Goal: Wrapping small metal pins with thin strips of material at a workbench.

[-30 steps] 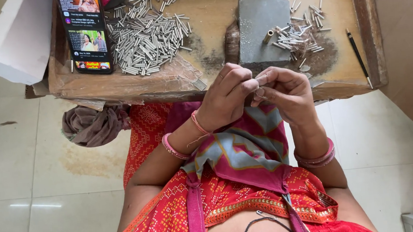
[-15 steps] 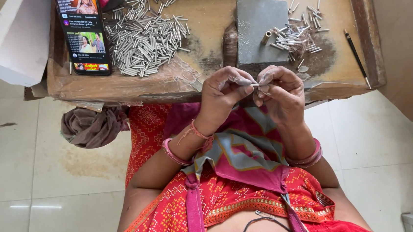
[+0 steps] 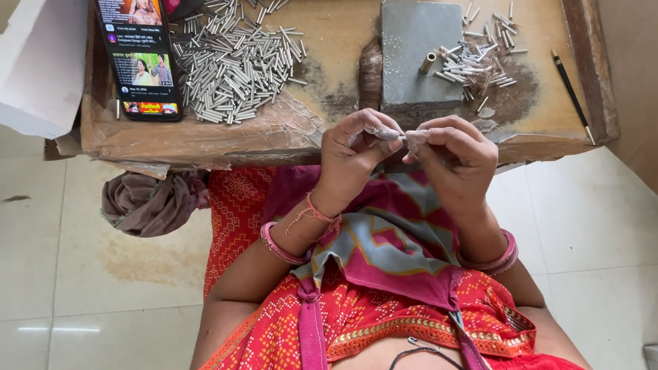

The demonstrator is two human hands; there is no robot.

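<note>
My left hand and my right hand meet fingertip to fingertip just in front of the low wooden work board. Between the fingertips both hands pinch a small thin metal piece, mostly hidden by the fingers. Beyond the left hand lies a large heap of short silver metal tubes. A grey stone block stands beyond the right hand, with a brass-coloured tube on it and a smaller scatter of silver tubes beside it.
A phone with a lit screen lies at the board's left end. A white box sits left of it, a brown cloth bundle below. A dark pencil lies at the right, beside cardboard. Tiled floor surrounds.
Both hands have stayed together at the board's front edge, the fingers shifting slightly around the small piece. The view has tipped down a little.
</note>
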